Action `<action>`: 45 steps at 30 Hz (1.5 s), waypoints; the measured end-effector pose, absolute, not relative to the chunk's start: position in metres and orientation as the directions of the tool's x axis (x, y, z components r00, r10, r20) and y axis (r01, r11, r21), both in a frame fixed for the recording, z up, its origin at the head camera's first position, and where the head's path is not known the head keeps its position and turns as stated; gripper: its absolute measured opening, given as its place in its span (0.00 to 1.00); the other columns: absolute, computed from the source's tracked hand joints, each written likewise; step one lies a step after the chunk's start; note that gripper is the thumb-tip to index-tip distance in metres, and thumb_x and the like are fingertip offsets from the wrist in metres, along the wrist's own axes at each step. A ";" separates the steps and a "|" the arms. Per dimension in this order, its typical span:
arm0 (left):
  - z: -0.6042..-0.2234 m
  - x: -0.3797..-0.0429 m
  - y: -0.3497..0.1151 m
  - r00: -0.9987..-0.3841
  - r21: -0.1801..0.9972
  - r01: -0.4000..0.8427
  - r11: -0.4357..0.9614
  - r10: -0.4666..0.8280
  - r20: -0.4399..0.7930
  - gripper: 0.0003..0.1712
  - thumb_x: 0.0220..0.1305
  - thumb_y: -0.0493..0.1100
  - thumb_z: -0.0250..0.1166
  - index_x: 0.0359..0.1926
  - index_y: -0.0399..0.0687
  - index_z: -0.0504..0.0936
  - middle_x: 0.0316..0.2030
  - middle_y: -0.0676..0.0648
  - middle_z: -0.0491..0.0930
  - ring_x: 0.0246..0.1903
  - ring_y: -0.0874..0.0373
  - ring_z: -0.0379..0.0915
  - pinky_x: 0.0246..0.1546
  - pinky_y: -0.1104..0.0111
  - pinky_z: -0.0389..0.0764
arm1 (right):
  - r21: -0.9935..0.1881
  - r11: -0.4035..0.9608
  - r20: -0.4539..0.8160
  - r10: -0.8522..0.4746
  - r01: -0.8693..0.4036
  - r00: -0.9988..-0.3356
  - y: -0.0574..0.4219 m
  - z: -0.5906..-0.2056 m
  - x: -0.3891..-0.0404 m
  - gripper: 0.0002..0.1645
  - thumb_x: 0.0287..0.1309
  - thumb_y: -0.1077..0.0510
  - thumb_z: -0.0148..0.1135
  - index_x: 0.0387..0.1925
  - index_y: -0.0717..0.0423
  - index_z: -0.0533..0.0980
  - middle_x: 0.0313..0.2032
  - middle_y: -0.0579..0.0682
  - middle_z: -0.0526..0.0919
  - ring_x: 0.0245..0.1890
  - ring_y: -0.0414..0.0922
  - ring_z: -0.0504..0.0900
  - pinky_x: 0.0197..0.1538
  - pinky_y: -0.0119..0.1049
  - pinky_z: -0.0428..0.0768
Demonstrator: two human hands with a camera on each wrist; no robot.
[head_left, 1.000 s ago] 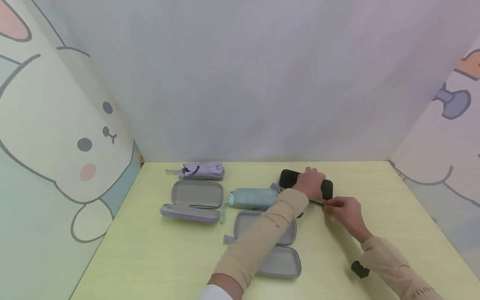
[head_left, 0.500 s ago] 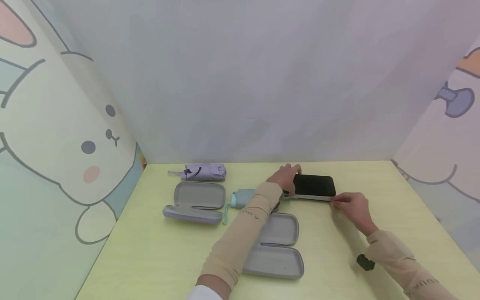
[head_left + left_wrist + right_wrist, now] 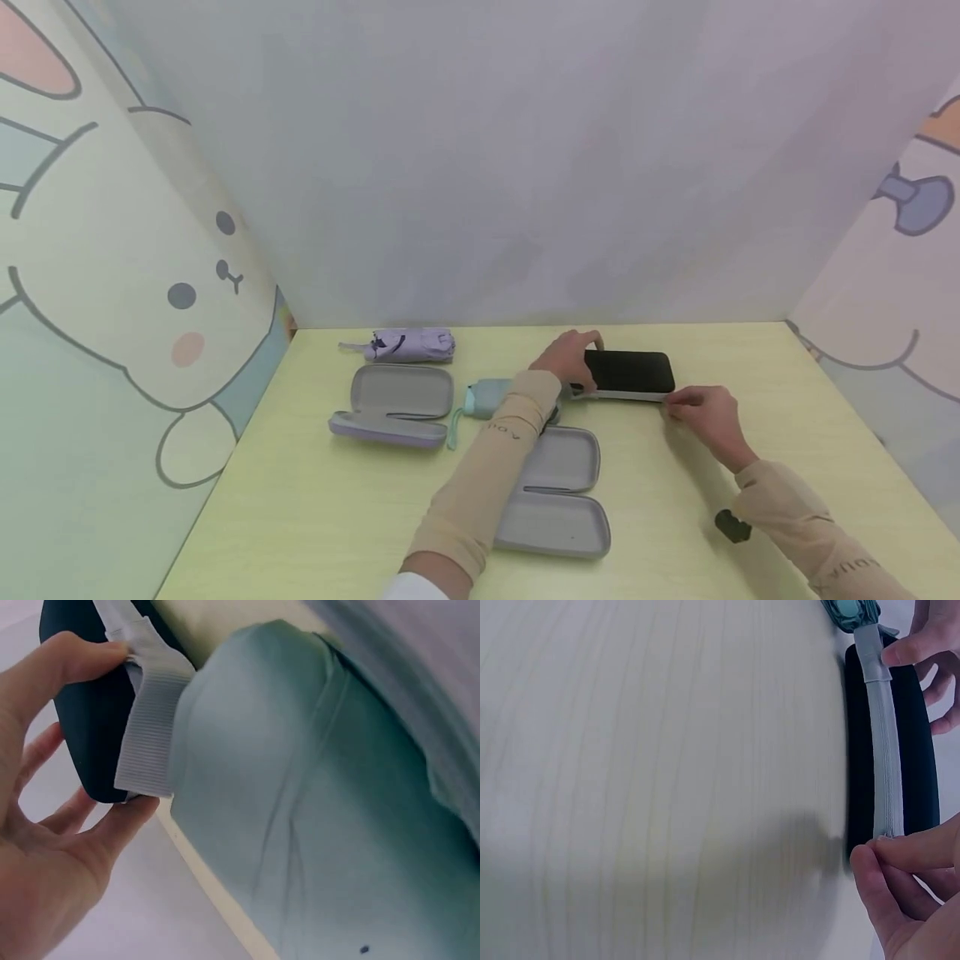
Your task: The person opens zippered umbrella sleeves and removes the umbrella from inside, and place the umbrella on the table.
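Note:
A black zip case [image 3: 630, 371] lies closed at the back right of the table. Its grey zipper [image 3: 887, 750] runs along the side towards me. My left hand [image 3: 566, 360] grips the case's left end: in the left wrist view the thumb lies by a ribbed grey tab [image 3: 154, 712], fingers round the other side. At the right end, my right hand [image 3: 708, 417] pinches the zipper end between thumb and forefinger; the pull itself is mostly hidden by the fingertips. Beside the left hand is a folded blue-green umbrella [image 3: 486, 398], partly covered by my left forearm.
An open grey case [image 3: 558, 525] lies nearer me, partly under the left forearm. On the left are another open case [image 3: 401, 392], grey inside with a purple shell, and a folded purple umbrella [image 3: 416, 344]. A wall stands behind the table.
My left hand has shifted left from the top of the black case to its left end. The case now lies straighter. My right hand keeps its pinch at the right end.

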State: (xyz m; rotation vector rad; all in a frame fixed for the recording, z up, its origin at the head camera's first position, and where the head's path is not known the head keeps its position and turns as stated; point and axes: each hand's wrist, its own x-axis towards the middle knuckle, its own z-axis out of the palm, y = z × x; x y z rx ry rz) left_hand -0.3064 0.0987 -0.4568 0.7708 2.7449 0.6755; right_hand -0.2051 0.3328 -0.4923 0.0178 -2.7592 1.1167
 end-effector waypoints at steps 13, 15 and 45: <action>-0.459 -0.306 0.099 -0.851 0.484 0.431 0.762 0.522 -0.063 0.36 0.39 0.45 0.80 0.53 0.60 0.75 0.51 0.51 0.77 0.42 0.59 0.73 0.36 0.71 0.75 | -0.740 0.672 0.152 0.122 -0.031 -0.981 0.325 -0.492 -0.197 0.06 0.51 0.65 0.66 0.30 0.65 0.84 0.32 0.57 0.86 0.29 0.27 0.76 0.32 0.20 0.71; -0.460 -0.308 0.099 -0.852 0.479 0.434 0.763 0.520 -0.056 0.36 0.39 0.45 0.80 0.52 0.61 0.76 0.50 0.52 0.77 0.42 0.59 0.73 0.36 0.71 0.75 | -0.747 0.665 0.152 0.134 -0.025 -0.979 0.323 -0.493 -0.197 0.06 0.50 0.65 0.67 0.30 0.65 0.84 0.31 0.57 0.86 0.29 0.26 0.76 0.32 0.20 0.71; -0.460 -0.304 0.099 -0.866 0.477 0.421 0.772 0.498 -0.040 0.35 0.41 0.45 0.79 0.53 0.60 0.76 0.49 0.51 0.78 0.35 0.61 0.71 0.32 0.72 0.74 | -0.789 0.614 0.128 0.172 0.005 -0.977 0.297 -0.495 -0.196 0.08 0.50 0.65 0.66 0.34 0.66 0.83 0.29 0.56 0.85 0.27 0.30 0.77 0.31 0.24 0.71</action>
